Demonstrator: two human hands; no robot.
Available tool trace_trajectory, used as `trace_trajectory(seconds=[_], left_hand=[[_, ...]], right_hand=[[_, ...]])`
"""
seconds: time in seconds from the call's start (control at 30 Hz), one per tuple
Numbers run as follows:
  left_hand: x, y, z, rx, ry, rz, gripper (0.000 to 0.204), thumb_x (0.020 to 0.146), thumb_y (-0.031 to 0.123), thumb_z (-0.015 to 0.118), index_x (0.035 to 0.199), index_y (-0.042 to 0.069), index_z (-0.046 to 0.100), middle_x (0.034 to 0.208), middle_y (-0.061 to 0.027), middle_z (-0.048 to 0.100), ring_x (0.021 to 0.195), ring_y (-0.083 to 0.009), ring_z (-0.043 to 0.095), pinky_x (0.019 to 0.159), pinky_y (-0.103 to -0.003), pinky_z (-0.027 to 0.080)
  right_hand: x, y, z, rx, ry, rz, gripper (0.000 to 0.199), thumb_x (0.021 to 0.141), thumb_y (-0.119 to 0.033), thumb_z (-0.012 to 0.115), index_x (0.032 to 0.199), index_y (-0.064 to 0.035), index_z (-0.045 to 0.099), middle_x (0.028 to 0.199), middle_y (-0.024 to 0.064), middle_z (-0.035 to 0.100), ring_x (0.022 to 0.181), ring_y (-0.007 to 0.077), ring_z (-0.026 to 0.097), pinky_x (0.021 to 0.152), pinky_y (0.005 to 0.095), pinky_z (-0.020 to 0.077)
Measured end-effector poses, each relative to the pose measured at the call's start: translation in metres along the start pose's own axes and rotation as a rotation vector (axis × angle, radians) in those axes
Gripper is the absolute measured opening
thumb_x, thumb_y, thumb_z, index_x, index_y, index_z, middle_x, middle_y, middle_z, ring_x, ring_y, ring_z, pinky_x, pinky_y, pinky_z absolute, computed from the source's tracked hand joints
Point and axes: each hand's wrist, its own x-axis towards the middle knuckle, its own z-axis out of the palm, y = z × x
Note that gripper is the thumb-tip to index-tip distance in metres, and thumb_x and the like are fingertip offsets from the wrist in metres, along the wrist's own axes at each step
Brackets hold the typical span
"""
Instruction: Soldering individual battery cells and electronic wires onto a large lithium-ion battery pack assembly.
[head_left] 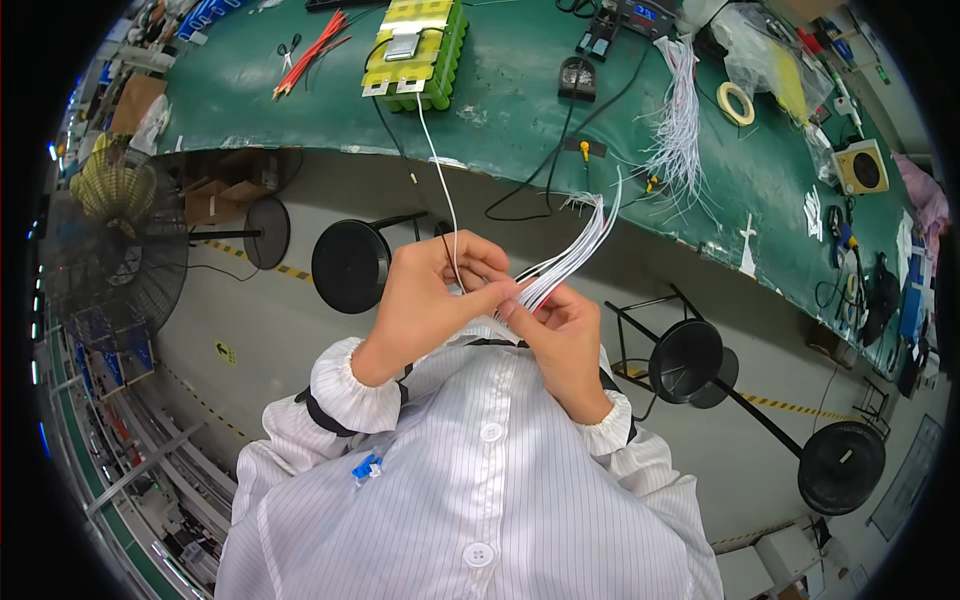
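A bundle of thin white wires, with a red one and a dark one among them, arches up from my hands over the table's front edge. My right hand is closed round its lower part, thumb pressed on the wires. My left hand is closed too, its thumb tip against the bundle beside my right thumb. A single white lead hangs from the green and yellow battery pack and runs down into my left hand's curled fingers. What lies between the fingertips is partly hidden.
On the green table lie red wires, scissors, another white wire bundle, a tape roll and a black device with a cable. Black stools stand below; a large fan is at left.
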Motion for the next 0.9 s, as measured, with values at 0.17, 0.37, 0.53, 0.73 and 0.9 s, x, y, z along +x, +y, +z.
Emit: trace_trajectory(seconds=[0.17,0.37,0.53,0.73,0.9], left_hand=[[-0.001,0.0,-0.001,-0.015,0.05,-0.005,0.028,0.078,-0.005,0.074,0.103,-0.007,0.062,0.088,-0.01,0.07,0.076,-0.0104,0.067,0.067,-0.023,0.054],[-0.002,0.001,-0.006,-0.207,-0.111,0.004,0.021,0.081,-0.002,0.069,0.1,-0.003,0.063,0.086,-0.0036,0.063,0.081,-0.0083,0.059,0.075,-0.025,0.049],[-0.006,-0.001,-0.009,-0.058,-0.319,0.118,0.016,0.081,0.008,0.07,0.075,0.005,0.057,0.077,-0.001,0.056,0.075,-0.0118,0.049,0.08,-0.029,0.043],[-0.009,-0.017,-0.032,-0.751,-0.383,0.18,0.031,0.091,0.022,0.065,0.072,0.014,0.043,0.058,0.0024,0.041,0.056,-0.0122,0.045,0.073,-0.03,0.043],[-0.006,-0.009,-0.019,-0.687,-0.302,0.402,0.032,0.1,0.039,0.053,0.082,0.013,0.05,0.057,0.0036,0.041,0.05,-0.0103,0.04,0.072,-0.032,0.044]], right_hand=[[0.001,0.002,-0.002,0.05,0.006,0.038,0.02,0.088,0.0,0.068,0.107,0.0055,0.064,0.097,0.0086,0.07,0.088,0.0139,0.069,0.08,0.0254,0.056],[0.0,-0.002,0.001,0.055,0.056,0.056,0.017,0.089,-0.001,0.067,0.104,0.0052,0.063,0.095,0.0077,0.069,0.087,0.0137,0.069,0.077,0.0248,0.056],[0.0,0.001,0.0,0.058,0.02,0.027,0.017,0.089,-0.001,0.067,0.104,0.0056,0.063,0.093,0.0075,0.069,0.085,0.0137,0.069,0.075,0.0257,0.0567],[0.003,0.005,-0.005,0.045,0.059,0.086,0.019,0.088,-0.004,0.068,0.104,0.0037,0.063,0.093,0.0076,0.067,0.081,0.014,0.067,0.071,0.0293,0.058],[0.0,0.001,0.002,0.077,0.036,0.098,0.02,0.089,-0.003,0.068,0.106,0.0057,0.063,0.095,0.0076,0.069,0.082,0.0118,0.067,0.075,0.0264,0.0557]])
